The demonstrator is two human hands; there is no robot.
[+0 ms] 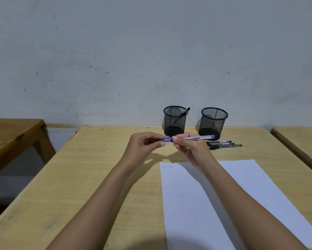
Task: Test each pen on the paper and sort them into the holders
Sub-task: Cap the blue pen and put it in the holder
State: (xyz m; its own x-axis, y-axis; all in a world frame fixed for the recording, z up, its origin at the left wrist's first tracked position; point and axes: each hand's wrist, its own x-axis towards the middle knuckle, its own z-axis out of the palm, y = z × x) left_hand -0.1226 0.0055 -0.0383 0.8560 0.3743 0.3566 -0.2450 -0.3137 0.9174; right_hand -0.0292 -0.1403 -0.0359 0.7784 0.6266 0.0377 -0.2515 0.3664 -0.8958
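Note:
A clear blue pen (196,137) lies level in the air above the table. My right hand (187,147) pinches its barrel near the left end. My left hand (144,145) pinches the blue cap (165,140) at that same end. The white paper (223,204) lies below to the right, with small blue writing at its top left corner. Two black mesh holders stand at the back: the left holder (175,121) has a dark pen leaning in it, and the right holder (213,123) looks empty. A few dark pens (222,144) lie on the table in front of the right holder.
The light wooden table (90,177) ends at a grey wall. Another wooden table (10,134) stands to the left across a gap. A third table edge (303,141) shows at the right.

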